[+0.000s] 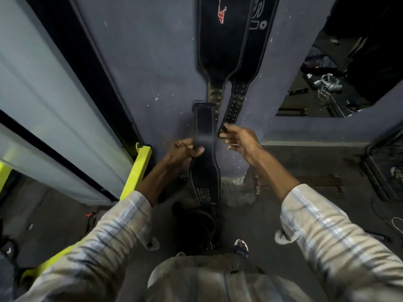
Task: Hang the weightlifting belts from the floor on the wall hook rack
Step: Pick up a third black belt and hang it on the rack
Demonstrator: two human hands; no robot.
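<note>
A black weightlifting belt (204, 171) with pale stitching and white "USI" lettering runs up in front of me, its buckle end near the wall. My left hand (185, 150) grips its strap. Two other black belts hang on the grey wall: one with red lettering (220, 46), one with white lettering (250, 51). My right hand (239, 139) pinches the studded tail tip (231, 112) of the white-lettered belt. More black belts lie heaped on the floor (196, 223) at my feet. The hook rack is out of view above.
A yellow metal frame (137, 171) stands close on the left beside a large pale panel (54, 118). An opening in the wall at right shows clutter and white cables (327, 83). My sandalled foot (241, 247) is on the concrete floor.
</note>
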